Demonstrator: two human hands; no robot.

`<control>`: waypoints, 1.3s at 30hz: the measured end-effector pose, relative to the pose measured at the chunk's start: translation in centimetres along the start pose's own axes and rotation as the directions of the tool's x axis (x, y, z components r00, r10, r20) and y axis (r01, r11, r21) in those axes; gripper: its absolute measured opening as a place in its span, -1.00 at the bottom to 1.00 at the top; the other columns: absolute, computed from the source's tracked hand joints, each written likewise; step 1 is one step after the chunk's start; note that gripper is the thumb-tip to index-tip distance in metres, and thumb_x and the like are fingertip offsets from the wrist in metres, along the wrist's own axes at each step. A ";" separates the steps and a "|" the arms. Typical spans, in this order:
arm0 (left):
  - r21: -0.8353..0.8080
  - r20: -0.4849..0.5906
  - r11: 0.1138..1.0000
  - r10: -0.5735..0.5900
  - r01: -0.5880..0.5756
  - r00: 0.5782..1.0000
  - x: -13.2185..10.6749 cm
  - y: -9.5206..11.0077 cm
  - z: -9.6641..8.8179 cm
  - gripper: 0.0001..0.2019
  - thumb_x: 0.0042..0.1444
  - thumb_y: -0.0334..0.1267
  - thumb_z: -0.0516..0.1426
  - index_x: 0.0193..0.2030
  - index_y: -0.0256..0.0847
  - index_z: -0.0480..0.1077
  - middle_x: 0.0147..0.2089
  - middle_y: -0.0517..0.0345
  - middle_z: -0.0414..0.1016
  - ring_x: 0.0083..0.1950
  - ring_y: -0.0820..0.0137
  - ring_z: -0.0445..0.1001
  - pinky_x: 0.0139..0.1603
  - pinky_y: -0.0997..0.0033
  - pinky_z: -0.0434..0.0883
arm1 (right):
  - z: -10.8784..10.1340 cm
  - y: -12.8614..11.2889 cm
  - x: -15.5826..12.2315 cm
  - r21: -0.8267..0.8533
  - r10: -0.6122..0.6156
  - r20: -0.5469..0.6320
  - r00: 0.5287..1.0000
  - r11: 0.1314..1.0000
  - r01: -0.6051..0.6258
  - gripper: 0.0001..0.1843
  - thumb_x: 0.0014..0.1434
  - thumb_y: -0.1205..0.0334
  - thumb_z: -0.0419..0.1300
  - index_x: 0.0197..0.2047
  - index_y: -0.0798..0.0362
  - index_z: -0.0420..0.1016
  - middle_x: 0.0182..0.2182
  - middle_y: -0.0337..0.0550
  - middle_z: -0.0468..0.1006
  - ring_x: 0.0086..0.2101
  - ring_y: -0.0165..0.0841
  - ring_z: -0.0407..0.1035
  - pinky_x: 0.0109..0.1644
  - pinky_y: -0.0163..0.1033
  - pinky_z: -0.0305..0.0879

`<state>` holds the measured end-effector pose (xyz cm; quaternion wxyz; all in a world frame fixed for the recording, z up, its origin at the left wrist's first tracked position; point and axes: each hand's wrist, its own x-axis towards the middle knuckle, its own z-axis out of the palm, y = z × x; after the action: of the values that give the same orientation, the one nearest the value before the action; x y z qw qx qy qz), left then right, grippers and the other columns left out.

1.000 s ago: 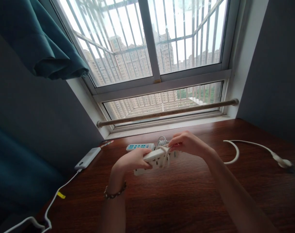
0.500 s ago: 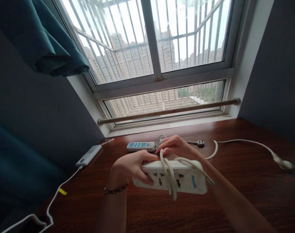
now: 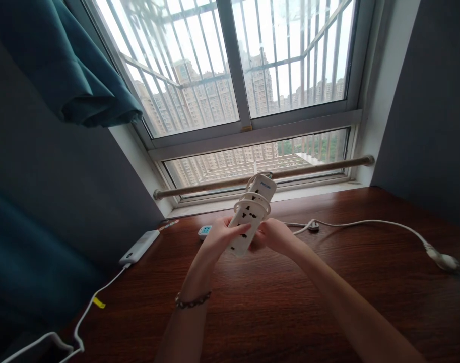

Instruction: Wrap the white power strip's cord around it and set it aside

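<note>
Both hands hold a white power strip (image 3: 252,214) above the wooden table (image 3: 290,312), in front of the window (image 3: 245,101). The strip stands almost upright, a little tilted: its long axis goes from the hands up and away to the right, toward the window rail (image 3: 320,167). The socket face looks at the camera. The left hand (image 3: 224,234) is closed on the lower left side of the strip, with the fingers over the socket face. The right hand (image 3: 273,236) is closed on the lower right side, close under the strip; the two hands almost touch each other at the bottom end. So the free, upper end is the far one from both grips.

The cord (image 3: 257,195) makes some loops around the upper half of the strip. It then runs to the right over the table, past a plug (image 3: 313,226). A second strip (image 3: 205,231) with blue sockets lies behind the left hand. A power bank (image 3: 139,246) lies at the left.
</note>
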<state>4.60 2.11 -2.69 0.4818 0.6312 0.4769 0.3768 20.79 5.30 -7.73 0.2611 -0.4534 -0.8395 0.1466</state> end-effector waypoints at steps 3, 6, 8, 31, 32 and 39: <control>0.045 -0.091 0.999 0.008 -0.004 0.996 1.5 -1.3 -1.1 -0.61 -0.03 -0.06 0.23 -0.21 -0.39 0.39 -0.40 0.00 0.51 -0.49 0.33 0.49 -0.47 0.36 0.41 | -1.3 0.2 -0.6 -0.277 -0.046 0.028 0.999 0.959 0.052 -0.71 0.23 0.16 0.07 -0.36 0.12 0.54 -0.41 0.05 0.54 -0.38 -0.11 0.44 -0.46 -0.22 0.02; 0.127 -0.194 0.992 0.038 -0.014 0.980 2.7 -2.6 -1.9 -0.70 0.12 -0.17 0.16 -0.09 -0.34 0.34 -0.25 0.07 0.47 -0.35 0.42 0.47 -0.34 0.37 0.43 | -2.5 -0.2 -1.4 -0.349 -0.122 0.057 0.991 0.928 0.134 -0.75 0.20 0.20 0.09 -0.39 0.11 0.53 -0.43 0.01 0.54 -0.41 -0.16 0.43 -0.48 -0.21 -0.06; 0.186 -0.206 0.982 0.055 -0.016 0.977 3.2 -3.1 -2.3 -0.73 0.18 -0.20 0.12 -0.05 -0.31 0.32 -0.18 0.08 0.43 -0.27 0.42 0.45 -0.27 0.34 0.44 | -3.3 -0.5 -1.9 -0.367 -0.134 0.078 0.988 0.917 0.153 -0.82 0.15 0.24 0.13 -0.39 0.10 0.53 -0.44 -0.02 0.54 -0.43 -0.19 0.42 -0.49 -0.22 -0.08; 0.629 0.622 0.721 -0.242 -0.291 0.745 -1.3 -1.2 -2.1 -0.56 -0.26 -0.21 0.32 -0.14 -0.16 0.49 -0.33 0.28 0.53 -0.38 0.37 0.43 -0.43 0.57 0.29 | -3.3 -1.1 -2.1 0.380 -0.568 0.219 0.793 0.798 0.467 -0.68 -0.21 0.30 0.46 -0.49 0.16 0.37 -0.52 -0.31 0.34 -0.51 -0.48 0.21 -0.48 -0.40 0.07; 0.607 0.659 0.726 -0.234 -0.322 0.715 -1.4 -1.0 -1.6 -0.56 -0.28 -0.20 0.33 -0.15 -0.16 0.50 -0.33 0.27 0.53 -0.38 0.37 0.42 -0.41 0.56 0.30 | -3.1 -1.1 -2.0 0.453 -0.596 0.210 0.775 0.762 0.463 -0.65 -0.23 0.26 0.47 -0.50 0.15 0.35 -0.52 -0.33 0.32 -0.52 -0.50 0.19 -0.50 -0.41 0.06; 0.238 0.832 0.848 0.074 -0.474 0.550 -3.2 1.7 -0.3 -0.55 -0.23 -0.22 0.35 -0.14 -0.30 0.47 -0.32 0.17 0.47 -0.37 0.43 0.34 -0.33 0.57 0.33 | -2.9 -0.7 -2.3 0.848 -0.647 0.037 0.762 0.423 0.318 -0.56 -0.19 0.03 0.45 -0.50 0.14 0.33 -0.55 -0.28 0.29 -0.53 -0.46 0.13 -0.51 -0.36 0.05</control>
<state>3.90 -1.02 -1.01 0.4207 0.8903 0.1738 0.0096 23.05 3.01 -5.69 0.3088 0.0167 -0.8059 0.5049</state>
